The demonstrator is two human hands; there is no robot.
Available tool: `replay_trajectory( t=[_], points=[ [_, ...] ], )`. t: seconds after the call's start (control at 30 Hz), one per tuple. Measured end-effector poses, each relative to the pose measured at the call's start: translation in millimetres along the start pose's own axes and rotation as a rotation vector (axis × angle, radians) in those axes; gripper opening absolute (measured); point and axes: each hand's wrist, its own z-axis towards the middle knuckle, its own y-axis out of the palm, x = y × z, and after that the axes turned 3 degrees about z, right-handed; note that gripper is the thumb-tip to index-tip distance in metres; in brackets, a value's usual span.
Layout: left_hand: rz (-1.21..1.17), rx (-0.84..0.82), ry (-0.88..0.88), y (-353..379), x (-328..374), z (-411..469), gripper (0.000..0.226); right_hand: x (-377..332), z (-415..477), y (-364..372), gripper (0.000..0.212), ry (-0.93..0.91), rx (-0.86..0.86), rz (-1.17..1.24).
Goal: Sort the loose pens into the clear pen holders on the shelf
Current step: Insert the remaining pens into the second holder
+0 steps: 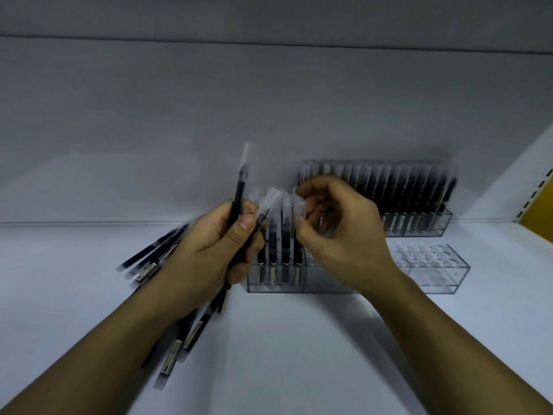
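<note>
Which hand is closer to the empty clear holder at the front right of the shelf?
Right. The right hand, pinching a pen, is just left of the empty holder; the left hand, gripping pens, is farther left.

Nothing readable on my feed: the pale labels (171, 358) on the loose pens (191, 336) are just blurry smears.

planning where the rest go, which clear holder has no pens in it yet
The front right holder, right of the right hand: its holes show bare. The back holder is packed with dark pens, and the front left holder has four standing.
</note>
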Motion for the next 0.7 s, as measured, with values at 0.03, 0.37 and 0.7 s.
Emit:
replay_trajectory(
  t=[0.03, 0.37, 0.7],
  points=[
    [0.012, -0.024, 0.006, 0, 0, 0, 0.014, -1, 0, 0, 0.024, -0.022, 0.030, -0.010],
    [0.156, -0.056, 0.037, 4, -3, -1, 0.022, -15, 3, -1, 0.005, 0.029, -0.050, 0.432],
    [-0.014, -0.035, -0.032, 2, -10, 1, 0.021, -8, 18, -19, 0.014, 0.383, 0.281, 0.780]
  ],
)
